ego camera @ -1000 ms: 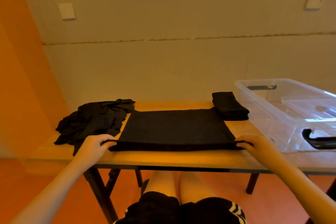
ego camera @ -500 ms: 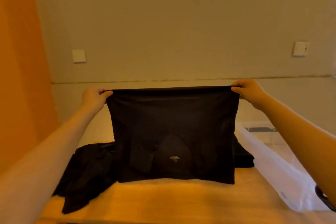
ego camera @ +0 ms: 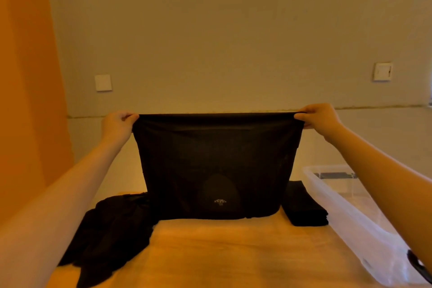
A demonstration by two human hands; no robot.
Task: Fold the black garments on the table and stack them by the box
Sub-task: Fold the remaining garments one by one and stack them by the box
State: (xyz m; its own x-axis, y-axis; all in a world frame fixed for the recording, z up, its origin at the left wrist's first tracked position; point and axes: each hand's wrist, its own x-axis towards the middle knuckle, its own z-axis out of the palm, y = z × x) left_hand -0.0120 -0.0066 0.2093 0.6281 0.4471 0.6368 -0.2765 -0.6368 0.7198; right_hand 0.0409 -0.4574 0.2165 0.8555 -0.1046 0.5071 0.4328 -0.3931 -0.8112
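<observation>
A black garment [ego camera: 215, 161], folded in half, hangs upright in front of me with its lower edge at the table top. My left hand [ego camera: 118, 125] pinches its top left corner and my right hand [ego camera: 319, 116] pinches the top right corner, stretching the top edge taut. A small white label shows near its bottom. A heap of unfolded black garments [ego camera: 109, 234] lies on the left of the table. A folded black garment [ego camera: 304, 208] lies beside the clear plastic box [ego camera: 346, 213] on the right.
The wooden table [ego camera: 222, 255] stretches toward me in the middle. The box has a black handle [ego camera: 418, 264] at its near end. A wall with two white switch plates stands behind the table, and an orange wall is at the left.
Both hands lifted the garment from flat on the table to hanging upright a second ago. Since half a second ago it has stayed held up, nearly still.
</observation>
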